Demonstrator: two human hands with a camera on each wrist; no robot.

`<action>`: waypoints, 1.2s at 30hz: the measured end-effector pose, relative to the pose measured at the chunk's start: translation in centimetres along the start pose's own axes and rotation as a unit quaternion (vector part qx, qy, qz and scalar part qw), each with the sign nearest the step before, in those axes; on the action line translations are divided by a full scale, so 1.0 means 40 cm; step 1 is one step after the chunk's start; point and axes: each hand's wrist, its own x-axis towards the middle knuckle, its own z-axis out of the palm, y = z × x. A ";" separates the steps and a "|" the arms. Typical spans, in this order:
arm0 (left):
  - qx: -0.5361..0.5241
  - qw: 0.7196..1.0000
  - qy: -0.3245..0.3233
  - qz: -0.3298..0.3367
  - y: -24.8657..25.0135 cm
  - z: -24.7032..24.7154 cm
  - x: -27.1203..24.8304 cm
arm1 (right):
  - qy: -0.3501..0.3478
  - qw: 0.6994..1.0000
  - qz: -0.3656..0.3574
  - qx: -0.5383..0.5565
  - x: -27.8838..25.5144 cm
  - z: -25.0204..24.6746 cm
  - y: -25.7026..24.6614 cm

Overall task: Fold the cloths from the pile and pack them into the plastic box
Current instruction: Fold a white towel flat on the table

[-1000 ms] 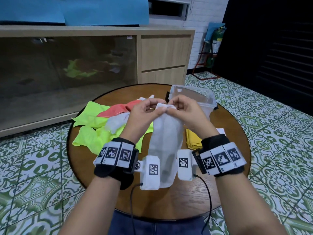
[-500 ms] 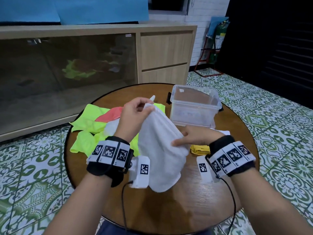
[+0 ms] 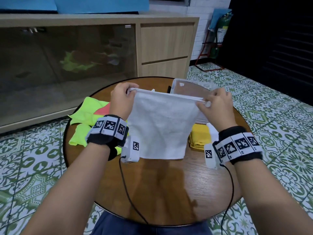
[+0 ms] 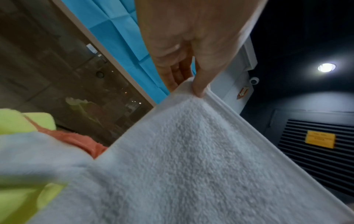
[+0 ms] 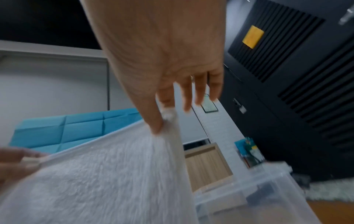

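A white terry cloth [image 3: 160, 126] hangs spread out above the round table [image 3: 169, 192], its top hem pulled taut. My left hand [image 3: 122, 97] pinches the top left corner, and in the left wrist view the thumb [image 4: 199, 89] presses on the white cloth [image 4: 191, 166]. My right hand [image 3: 215, 102] pinches the top right corner; the right wrist view shows that corner bunched between thumb and forefinger [image 5: 162, 119]. The clear plastic box [image 3: 191, 87] stands behind the cloth, partly hidden. The pile of neon yellow cloths [image 3: 84, 116] with a coral cloth [image 3: 103, 110] lies at the left.
A folded yellow cloth [image 3: 199, 136] and a bit of white cloth [image 3: 213, 133] lie on the table at the right, below the box. A wooden cabinet [image 3: 166, 48] with glass doors stands behind the table. Green patterned tiles cover the floor around it.
Both hands began together at the top of the bunched cloth. The right hand slid along the edge to the far corner, and the cloth is now stretched wide between the hands.
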 end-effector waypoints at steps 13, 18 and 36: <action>-0.124 0.981 0.111 0.101 0.098 -0.055 -0.036 | 0.161 0.966 -0.034 0.197 0.002 -0.120 -0.021; -0.137 0.980 0.079 0.118 0.074 -0.074 -0.087 | 0.158 0.952 -0.044 0.260 -0.036 -0.132 -0.017; -0.050 0.994 0.027 0.092 -0.015 0.046 -0.019 | 0.001 0.967 0.036 0.253 0.033 -0.012 0.014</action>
